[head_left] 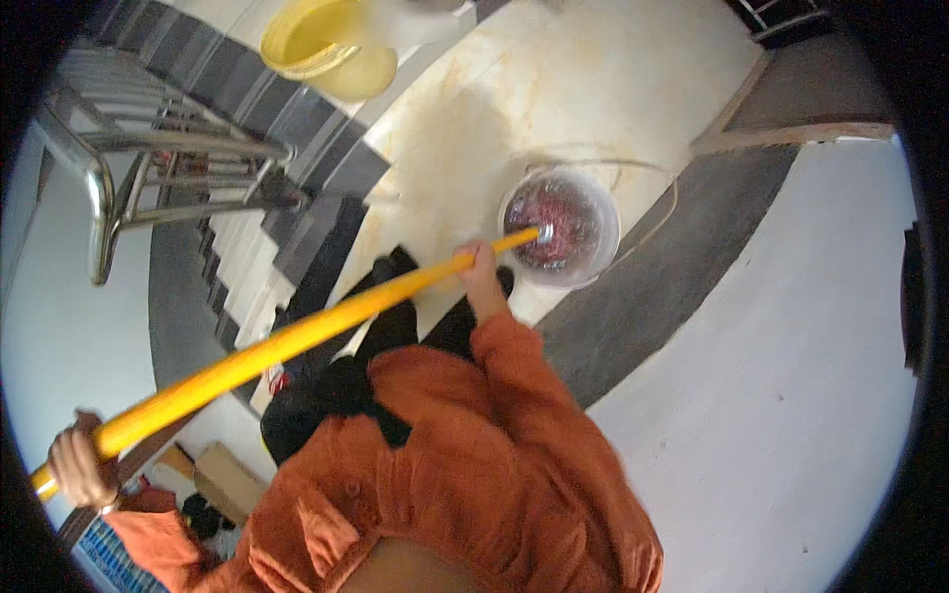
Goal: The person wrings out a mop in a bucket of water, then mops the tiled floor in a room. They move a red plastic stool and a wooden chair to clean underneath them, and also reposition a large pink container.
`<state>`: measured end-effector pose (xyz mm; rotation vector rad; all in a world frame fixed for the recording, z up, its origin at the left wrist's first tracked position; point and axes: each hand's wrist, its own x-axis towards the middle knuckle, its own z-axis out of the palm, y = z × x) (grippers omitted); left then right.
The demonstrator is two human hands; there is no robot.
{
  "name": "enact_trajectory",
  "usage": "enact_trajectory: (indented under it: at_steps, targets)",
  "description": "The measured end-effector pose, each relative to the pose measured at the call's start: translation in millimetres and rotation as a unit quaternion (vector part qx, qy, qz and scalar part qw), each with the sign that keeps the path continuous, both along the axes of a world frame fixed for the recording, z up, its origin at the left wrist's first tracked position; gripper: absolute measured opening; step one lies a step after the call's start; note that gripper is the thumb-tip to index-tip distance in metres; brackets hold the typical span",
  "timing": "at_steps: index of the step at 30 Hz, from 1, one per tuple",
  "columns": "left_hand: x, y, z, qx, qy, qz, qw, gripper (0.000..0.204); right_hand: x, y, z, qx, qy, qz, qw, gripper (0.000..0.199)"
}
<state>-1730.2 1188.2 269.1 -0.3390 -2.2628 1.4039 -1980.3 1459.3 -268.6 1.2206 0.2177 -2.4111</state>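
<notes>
A mop with a long yellow handle [277, 346] slants from the lower left up to a white bucket [605, 259] standing on the floor. Inside the bucket, its reddish strands [561, 212] sit in dark, foamy-looking water. My left hand [81, 466] is closed round the handle near its top end. Lower down the handle, close to the bucket, my right hand [481, 277] grips it too. The bucket's thin wire bail hangs out to its right side.
Dark and pale stairs [326, 138] run along the left, with a shiny metal railing [97, 198]. A yellow bucket [368, 74] stands at the top, beside a blurred pale shape. A white wall [751, 395] with a dark base band rises at right. A cardboard box [229, 482] lies lower left.
</notes>
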Motion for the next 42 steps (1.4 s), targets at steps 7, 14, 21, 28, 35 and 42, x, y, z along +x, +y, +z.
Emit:
enact_trajectory:
  at_steps: [7, 14, 21, 28, 35, 42]
  targets:
    - [-3, -22, -31, 0.052, 0.023, 0.002, 0.998, 0.018, -1, -18, -10, -0.006, 0.030, -0.008, 1.000, 0.021]
    - [101, -212, -41, 0.093, 0.108, 0.027, 0.989, 0.018, 70, -97, 87, 0.021, -0.024, -0.002, 0.999, 0.023]
    - [180, -372, -81, 0.192, 0.111, 0.087, 0.971, 0.012, 116, -181, 184, 0.030, -0.005, 0.028, 0.999, 0.022]
    - [226, -499, -109, 0.239, 0.125, 0.142, 0.953, 0.016, 147, -225, 243, 0.029, 0.069, 0.035, 0.997, 0.019]
    - [211, -498, -121, 0.286, 0.152, 0.110, 0.940, 0.018, 141, -224, 283, 0.050, 0.085, 0.021, 0.995, 0.017]
    - [175, -430, -98, 0.274, 0.105, 0.142, 0.945, 0.018, 110, -193, 241, 0.039, 0.039, 0.017, 0.998, 0.019]
